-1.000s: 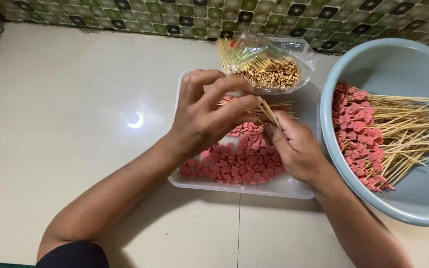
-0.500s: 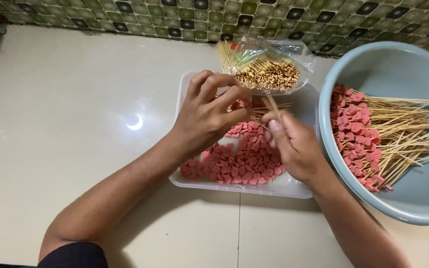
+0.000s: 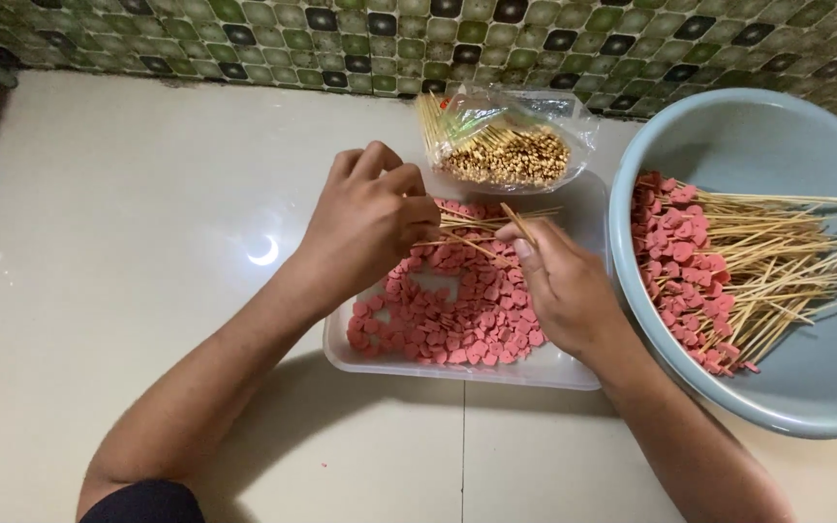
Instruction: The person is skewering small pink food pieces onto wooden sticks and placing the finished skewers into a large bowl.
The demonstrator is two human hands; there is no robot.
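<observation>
A clear plastic tray on the tiled floor holds several pink heart-shaped slices and a few loose bamboo skewers. My left hand hovers over the tray's left part, fingers pinched near the end of a skewer. My right hand is over the tray's right part and holds a thin bamboo skewer that points up and to the left. Whether a slice is between my left fingers is hidden.
A light blue basin at the right holds several finished skewers with pink slices. A clear bag of bamboo skewers lies behind the tray. A green mosaic tile wall runs along the back.
My left hand has shifted slightly left and down over the tray. My right hand still holds the skewer, now a bit apart from the left fingers.
</observation>
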